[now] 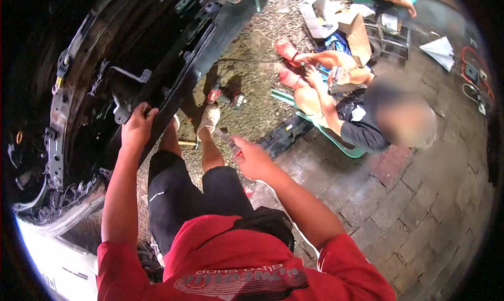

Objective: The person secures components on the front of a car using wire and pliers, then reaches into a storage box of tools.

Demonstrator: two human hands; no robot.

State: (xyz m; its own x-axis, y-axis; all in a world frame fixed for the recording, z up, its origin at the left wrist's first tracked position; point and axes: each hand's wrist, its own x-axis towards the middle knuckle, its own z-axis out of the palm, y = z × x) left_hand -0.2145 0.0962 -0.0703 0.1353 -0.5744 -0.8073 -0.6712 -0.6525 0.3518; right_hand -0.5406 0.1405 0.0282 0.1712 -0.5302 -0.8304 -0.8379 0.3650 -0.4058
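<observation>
My left hand [137, 125] is closed at the inner edge of a long dark car body panel [197, 67], right against a grey metal bracket [122, 112]. My fingers hide what exactly they grip. In front of my body, my right hand [254, 159] is wrapped round a slim grey hand tool [224, 138], which points up and left towards my foot. Its kind is not clear. Inside the dark car cavity, a bent metal arm [134, 75] lies above my left hand.
A red and black cordless drill [215, 95] lies on the gravel by my clog [210, 117]. A black plastic strip [286, 135] lies on the ground. At right, a co-worker [357, 117] sits on a green chair [349, 149], hands together. Boxes [357, 38] stand behind.
</observation>
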